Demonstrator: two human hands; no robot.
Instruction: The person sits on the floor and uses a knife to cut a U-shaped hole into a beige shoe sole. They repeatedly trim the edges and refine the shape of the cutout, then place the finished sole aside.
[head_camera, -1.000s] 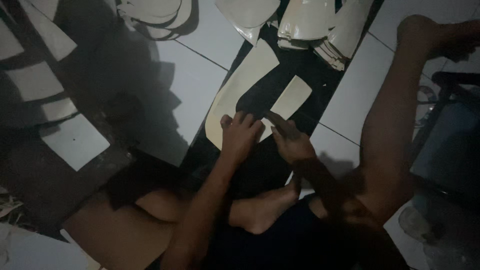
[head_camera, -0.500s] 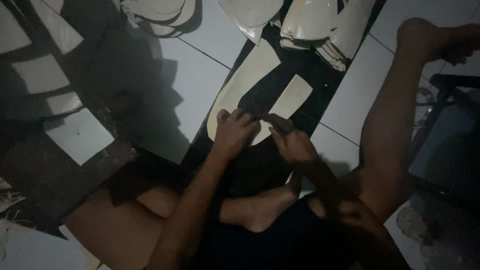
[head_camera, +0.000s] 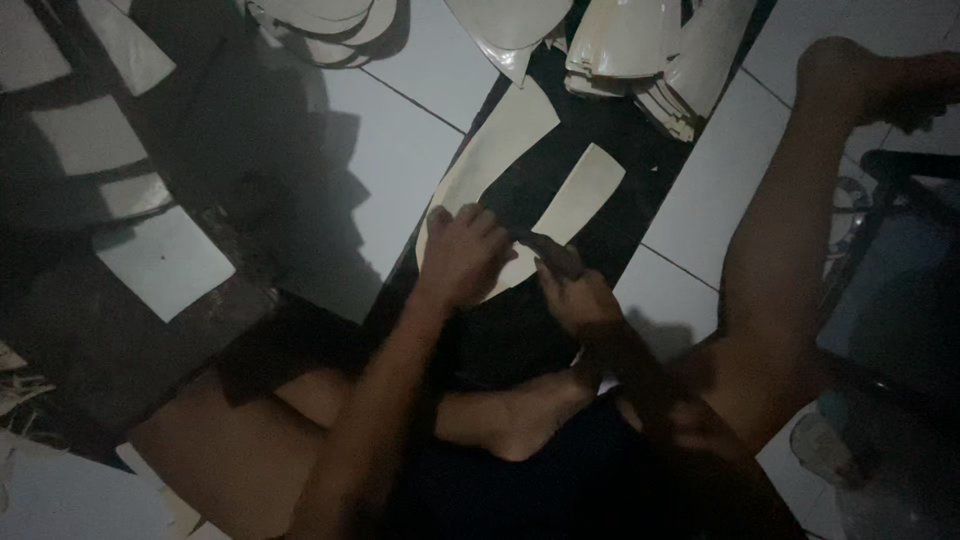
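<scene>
A cream, forked sheet piece (head_camera: 500, 150) lies on a black mat (head_camera: 620, 210) on the tiled floor in front of me. My left hand (head_camera: 462, 255) presses flat on the lower end of that piece, fingers spread. My right hand (head_camera: 572, 290) sits just to its right, fingers curled around something dark and thin whose tip touches the sheet; the dim light hides what it is. I sit on the floor with my legs folded under my arms.
Stacks of cream cut pieces (head_camera: 640, 50) lie at the top of the mat, more curved ones (head_camera: 320, 25) at top left. Pale rectangular sheets (head_camera: 165, 260) lie at left. My outstretched leg (head_camera: 800, 220) and a dark framed object (head_camera: 900, 290) stand at right.
My left hand has crept slightly up and right along the cream piece. The right hand stays beside it, nearly still.
</scene>
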